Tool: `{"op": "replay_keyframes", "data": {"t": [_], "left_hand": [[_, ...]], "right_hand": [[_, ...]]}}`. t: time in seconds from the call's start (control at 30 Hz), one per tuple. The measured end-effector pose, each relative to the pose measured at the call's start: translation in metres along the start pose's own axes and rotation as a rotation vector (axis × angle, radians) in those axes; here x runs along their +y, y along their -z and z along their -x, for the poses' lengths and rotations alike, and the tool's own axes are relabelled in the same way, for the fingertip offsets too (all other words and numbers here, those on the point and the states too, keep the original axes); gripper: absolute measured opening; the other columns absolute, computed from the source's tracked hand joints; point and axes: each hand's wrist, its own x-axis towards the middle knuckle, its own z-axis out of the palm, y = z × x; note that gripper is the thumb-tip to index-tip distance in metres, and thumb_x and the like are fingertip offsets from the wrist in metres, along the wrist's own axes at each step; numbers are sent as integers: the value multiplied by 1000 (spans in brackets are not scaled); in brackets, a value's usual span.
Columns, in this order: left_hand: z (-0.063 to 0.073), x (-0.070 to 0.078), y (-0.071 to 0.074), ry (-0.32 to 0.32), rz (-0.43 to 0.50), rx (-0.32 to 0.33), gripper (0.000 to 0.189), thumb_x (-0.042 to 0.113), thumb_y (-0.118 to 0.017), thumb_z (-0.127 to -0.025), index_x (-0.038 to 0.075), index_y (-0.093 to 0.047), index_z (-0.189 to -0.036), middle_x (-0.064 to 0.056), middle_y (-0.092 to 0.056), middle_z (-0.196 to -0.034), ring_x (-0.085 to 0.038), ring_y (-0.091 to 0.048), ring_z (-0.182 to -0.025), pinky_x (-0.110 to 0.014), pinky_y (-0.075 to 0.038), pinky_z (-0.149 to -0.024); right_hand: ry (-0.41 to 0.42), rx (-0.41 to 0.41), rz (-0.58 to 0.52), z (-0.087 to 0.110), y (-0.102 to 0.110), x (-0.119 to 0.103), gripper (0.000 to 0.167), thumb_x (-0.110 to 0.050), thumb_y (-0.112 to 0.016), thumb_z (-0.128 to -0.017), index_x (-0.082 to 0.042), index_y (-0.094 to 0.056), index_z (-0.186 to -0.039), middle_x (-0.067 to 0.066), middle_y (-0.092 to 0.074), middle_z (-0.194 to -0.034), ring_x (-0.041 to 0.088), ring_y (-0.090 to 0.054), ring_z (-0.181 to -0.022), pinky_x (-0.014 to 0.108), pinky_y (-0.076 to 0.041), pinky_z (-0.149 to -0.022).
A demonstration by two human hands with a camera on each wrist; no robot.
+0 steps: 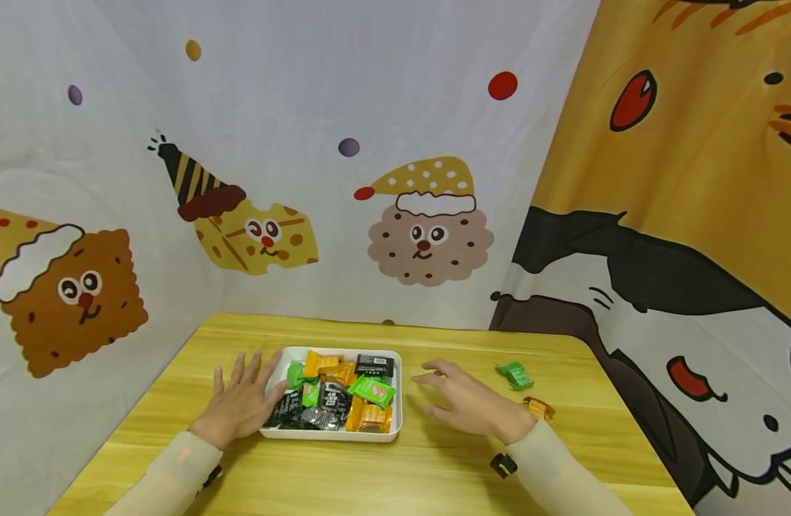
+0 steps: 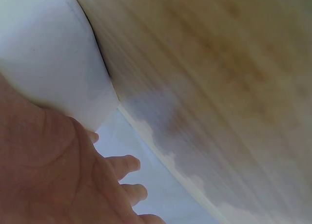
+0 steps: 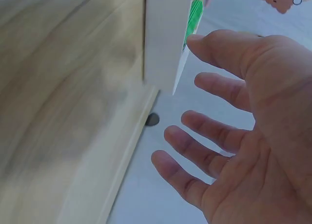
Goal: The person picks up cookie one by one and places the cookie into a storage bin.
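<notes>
A white tray (image 1: 331, 434) on the wooden table holds several wrapped candies in black, orange and green. My left hand (image 1: 246, 398) is spread at the tray's left side, its thumb over the rim; whether it touches the tray I cannot tell. In the left wrist view the palm (image 2: 53, 170) faces the tray's white wall (image 2: 53, 53). To the right of the tray, my right hand (image 1: 463, 395) hovers with fingers relaxed and apart, holding nothing. The right wrist view shows that hand (image 3: 253, 121) beside the tray's wall (image 3: 165, 39), with a gap between them.
A green wrapped candy (image 1: 516, 375) lies on the table right of my right hand. Near my right wrist is an orange wrapped candy (image 1: 539, 408), partly hidden by the arm. Behind the wooden table (image 1: 344, 480) hangs a white cloth (image 1: 292, 107) printed with cartoons.
</notes>
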Motion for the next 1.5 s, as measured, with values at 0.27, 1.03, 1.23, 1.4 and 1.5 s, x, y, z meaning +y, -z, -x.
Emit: {"op": "replay_keyframes", "data": {"t": [0.27, 1.03, 1.23, 1.4, 1.5], "left_hand": [[1, 1, 1, 3, -5, -6, 76, 58, -38, -125, 19, -20, -188, -36, -14, -191, -68, -5, -176, -96, 1, -133], [1, 0, 2, 3, -16, 2, 76, 57, -39, -125, 19, -21, -188, -37, -15, -190, -69, -7, -176, -96, 1, -133], [1, 1, 2, -2, -19, 9, 76, 58, -41, -125, 18, -23, -188, -36, -16, -190, -68, -7, -176, -96, -1, -133], [0, 1, 0, 3, -10, 12, 77, 58, -41, -125, 17, -24, -188, -36, -14, -191, -68, -5, -176, -95, 1, -134], [0, 1, 0, 4, -2, 15, 77, 57, -43, -125, 17, -24, -187, -35, -13, -191, -68, -4, -176, -95, 2, -134]], "right_hand": [[-79, 41, 2, 23, -4, 27, 59, -27, -82, -111, -16, -66, -166, 21, -52, -179, 49, -55, -163, 74, -48, -131], [-247, 208, 57, 66, -8, 110, 60, -28, -87, -108, -15, -68, -164, 30, -50, -178, 67, -50, -157, 94, -43, -116], [-335, 171, 17, 72, -7, 122, 64, -30, -82, -112, -13, -61, -169, 35, -44, -180, 71, -44, -159, 94, -46, -114], [-381, 139, -3, 72, -5, 127, 65, -28, -79, -114, -8, -57, -171, 40, -41, -179, 75, -42, -157, 91, -50, -112], [-404, 124, -17, 71, -5, 129, 66, -27, -78, -114, -7, -55, -172, 42, -43, -177, 74, -45, -155, 87, -54, -112]]}}
